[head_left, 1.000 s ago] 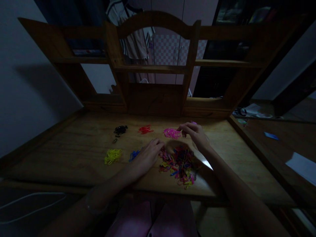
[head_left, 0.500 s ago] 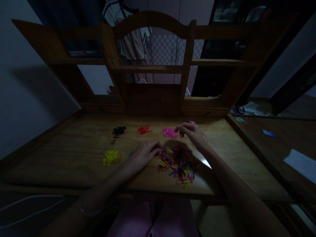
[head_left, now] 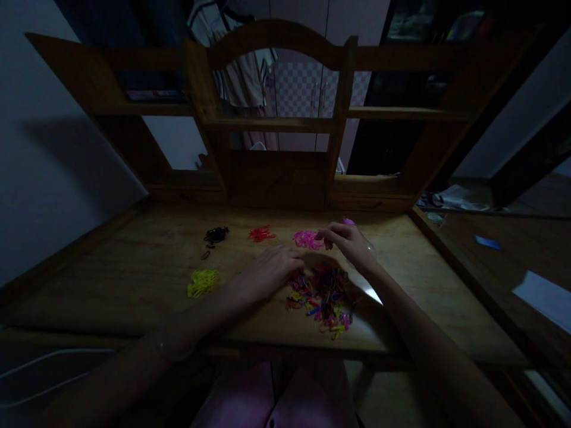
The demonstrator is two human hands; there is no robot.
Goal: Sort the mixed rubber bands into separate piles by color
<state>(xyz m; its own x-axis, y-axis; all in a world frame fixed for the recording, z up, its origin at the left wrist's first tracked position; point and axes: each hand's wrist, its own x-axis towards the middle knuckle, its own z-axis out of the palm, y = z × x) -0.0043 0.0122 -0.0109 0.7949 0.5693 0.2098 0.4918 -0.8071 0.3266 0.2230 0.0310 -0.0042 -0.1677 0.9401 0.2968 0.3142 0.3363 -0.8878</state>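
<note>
A mixed pile of small coloured loop-shaped pieces [head_left: 328, 297] lies on the wooden desk in front of me. My left hand [head_left: 281, 264] reaches over its upper left edge, fingers curled down and together; what they hold, if anything, is hidden. Just right of a heap of pink loops [head_left: 306, 239], my right hand [head_left: 345, 239] is held with fingertips pinched; I cannot make out what is in them. To the left are heaps of yellow loops [head_left: 203, 282], black loops [head_left: 216, 235] and red loops [head_left: 261, 233]. A speck of blue beside my left hand is mostly covered.
A wooden shelf unit [head_left: 276, 123] with small drawers rises at the desk's back. Behind my right hand sits a pink item [head_left: 348, 221], partly hidden. On a side surface at right lie white paper [head_left: 545, 300] and a small blue card [head_left: 488, 242].
My left hand has moved right and slightly up, over the mixed pile's edge, and covers more of the blue bits. My right hand stays nearly in place by the pink heap.
</note>
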